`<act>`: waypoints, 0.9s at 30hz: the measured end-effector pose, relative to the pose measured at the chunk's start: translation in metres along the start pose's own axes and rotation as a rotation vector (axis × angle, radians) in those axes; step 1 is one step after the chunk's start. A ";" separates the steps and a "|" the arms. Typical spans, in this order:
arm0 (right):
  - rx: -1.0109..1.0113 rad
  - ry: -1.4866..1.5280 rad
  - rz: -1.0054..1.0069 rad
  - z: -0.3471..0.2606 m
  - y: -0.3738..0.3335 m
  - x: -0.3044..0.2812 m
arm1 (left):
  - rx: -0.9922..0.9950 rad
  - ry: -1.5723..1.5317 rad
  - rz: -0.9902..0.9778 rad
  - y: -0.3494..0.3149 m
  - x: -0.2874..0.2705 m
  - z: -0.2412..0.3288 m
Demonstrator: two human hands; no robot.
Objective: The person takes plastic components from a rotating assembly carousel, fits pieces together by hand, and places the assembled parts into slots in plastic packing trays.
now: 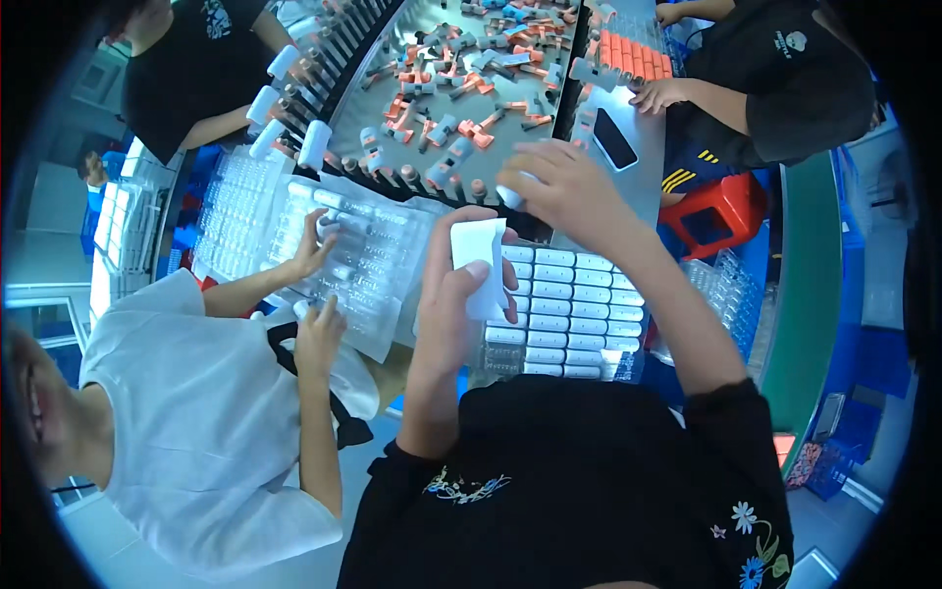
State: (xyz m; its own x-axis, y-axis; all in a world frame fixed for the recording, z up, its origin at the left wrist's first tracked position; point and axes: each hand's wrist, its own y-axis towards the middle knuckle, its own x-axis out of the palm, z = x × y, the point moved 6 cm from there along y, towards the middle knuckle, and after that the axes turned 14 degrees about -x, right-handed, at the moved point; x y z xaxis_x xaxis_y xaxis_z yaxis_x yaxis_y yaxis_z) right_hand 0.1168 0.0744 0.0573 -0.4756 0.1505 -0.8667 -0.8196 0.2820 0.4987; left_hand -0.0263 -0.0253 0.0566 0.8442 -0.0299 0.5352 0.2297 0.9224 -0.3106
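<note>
My left hand [446,285] grips a flat white folded sheet [478,245], with the thumb pressed over its front; I cannot tell whether it is paper or cloth. Up and to the right, my right hand [569,191] is closed round a small white rounded piece [521,187], partly hidden by the fingers. Both hands are above the near end of the belt. Below them lies a clear plastic tray [502,365] filled with rows of white oblong pieces [556,292].
Orange and grey handheld devices [456,64] lie scattered on a belt edged with upright pegs. A phone [615,139] lies to the right, near a red stool [721,214]. At left, a co-worker in white [211,412] handles pieces over clear trays [343,255]. Other people stand across.
</note>
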 end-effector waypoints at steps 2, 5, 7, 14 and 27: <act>-0.022 -0.035 -0.086 0.018 0.007 0.028 | 0.025 0.032 0.025 0.008 0.006 -0.003; 0.494 -0.102 -0.352 0.033 0.010 0.077 | 0.103 0.192 0.118 0.013 0.014 -0.001; 0.603 -0.115 -0.220 0.017 -0.002 0.091 | 0.151 0.325 0.172 0.019 0.020 0.002; 0.626 0.227 -0.304 -0.083 -0.084 0.070 | -0.077 0.655 0.288 0.085 0.004 -0.054; 0.978 0.305 -0.075 -0.128 -0.262 -0.020 | 0.611 1.607 0.491 0.105 0.050 -0.011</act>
State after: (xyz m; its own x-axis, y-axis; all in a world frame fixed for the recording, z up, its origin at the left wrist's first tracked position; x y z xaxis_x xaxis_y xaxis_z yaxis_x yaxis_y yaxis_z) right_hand 0.3006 -0.1234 -0.0548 -0.6068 -0.1077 -0.7875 -0.2960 0.9502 0.0980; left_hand 0.0453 0.0655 0.0422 0.4554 0.3002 -0.8381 -0.0423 0.9477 0.3164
